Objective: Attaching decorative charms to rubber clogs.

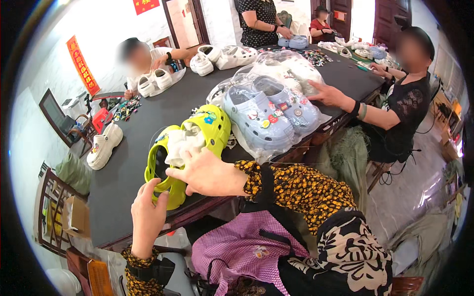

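A pair of lime-green clog shoes (197, 133) lies on the dark table (148, 113) near its front edge, with white paper stuffing (182, 143) in one shoe. My left hand (148, 207) grips the heel strap of the nearer green clog from below. My right hand (205, 172) rests on the same pair, fingers spread over the white stuffing. Both sleeves are yellow-and-black patterned. Small coloured charms sit on the toe of the far green shoe.
Light-blue clogs in clear bags (266, 116) lie just right of the green pair, touched by another person's hand (328, 93). White clogs (103, 145) sit at the left edge and more (217, 56) at the far end. Several other people sit around the table. Charms (126, 108) lie in a pile.
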The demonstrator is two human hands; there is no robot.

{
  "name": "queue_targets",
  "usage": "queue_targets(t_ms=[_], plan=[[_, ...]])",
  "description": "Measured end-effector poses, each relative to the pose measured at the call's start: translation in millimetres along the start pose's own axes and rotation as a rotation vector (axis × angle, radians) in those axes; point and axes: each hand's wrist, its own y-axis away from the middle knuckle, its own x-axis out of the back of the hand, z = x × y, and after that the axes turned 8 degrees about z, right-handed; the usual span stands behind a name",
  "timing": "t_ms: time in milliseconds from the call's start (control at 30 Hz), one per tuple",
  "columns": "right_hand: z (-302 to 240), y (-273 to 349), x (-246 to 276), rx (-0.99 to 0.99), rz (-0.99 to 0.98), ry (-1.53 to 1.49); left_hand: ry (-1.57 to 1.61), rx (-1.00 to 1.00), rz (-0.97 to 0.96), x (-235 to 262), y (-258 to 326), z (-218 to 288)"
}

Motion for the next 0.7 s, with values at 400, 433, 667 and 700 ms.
queue_targets(t_ms=[400,433,667,700], plan=[[1.3,-8.2,-8.9,-0.061,-0.056,0.12,-0.074,-0.103,0.012,1.6,8.3,19.5],[3.2,-7.0,-10.5,-0.06,-0.053,0.121,-0.076,-0.106,0.015,1.4,9.4,19.6],[-2.7,-2.2,-1.4,-0.029,0.026,-0.013,-0.066,-0.073,0.014,2.2,12.4,22.4],[-2.0,-3.7,-1.5,-0.039,0.009,0.01,-0.084,-0.098,0.014,2.6,10.5,24.8]])
